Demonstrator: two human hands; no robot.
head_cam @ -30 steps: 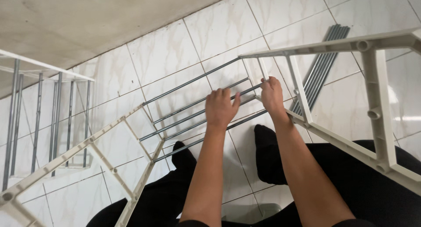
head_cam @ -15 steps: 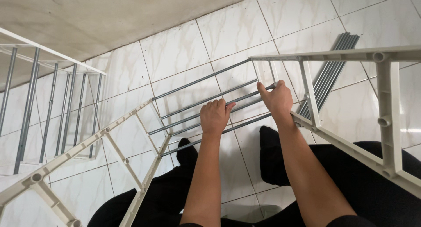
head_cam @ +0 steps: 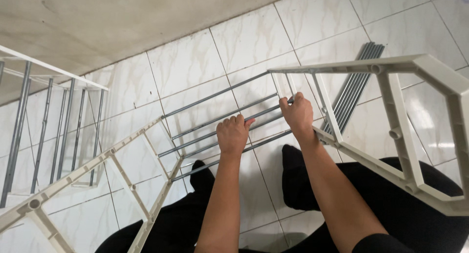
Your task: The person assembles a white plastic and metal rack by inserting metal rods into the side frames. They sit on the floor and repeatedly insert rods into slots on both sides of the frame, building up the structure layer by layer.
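Head view: your left hand [head_cam: 233, 134] and right hand [head_cam: 297, 113], fingers curled, each grip thin grey metal rods [head_cam: 215, 121] spanning the cream plastic side frames [head_cam: 395, 131], centre scene, steadying the rack above white floor tiles [head_cam: 185, 62].

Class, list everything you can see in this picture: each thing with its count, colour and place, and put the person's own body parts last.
Side frames: two, cream plastic, left and right of the hands.
Rods: about five in view, grey metal, spanning between the frames.
Spare rods: one bundle, grey, on the floor at upper right.
Second rack: one, cream with grey rods, far left.
Floor tiles: white marbled, below everything.
Wall: beige, top.
Legs: black trousers and socks, bottom.
Left hand: gripping a rod.
Right hand: gripping a rod by the right frame.
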